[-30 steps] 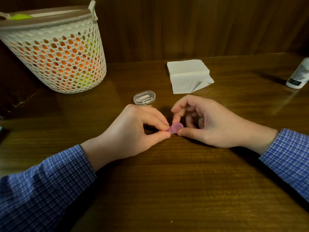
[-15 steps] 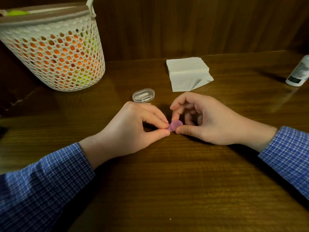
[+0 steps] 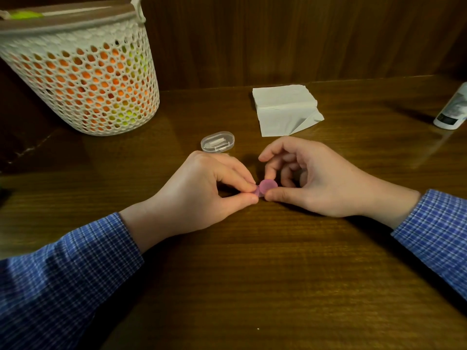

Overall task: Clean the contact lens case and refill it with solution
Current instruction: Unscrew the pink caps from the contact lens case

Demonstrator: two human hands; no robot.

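Head view: pink lens case (image 3: 265, 187) low over table (image 3: 252, 274), between both hands, long axis running left-right. Left hand (image 3: 202, 190) pinches left end, thumb under, forefinger on top. Right hand (image 3: 316, 178) pinches round lid at right end, likely about to unscrew. Solution bottle (image 3: 452, 109) well apart, far right, nearer right hand.
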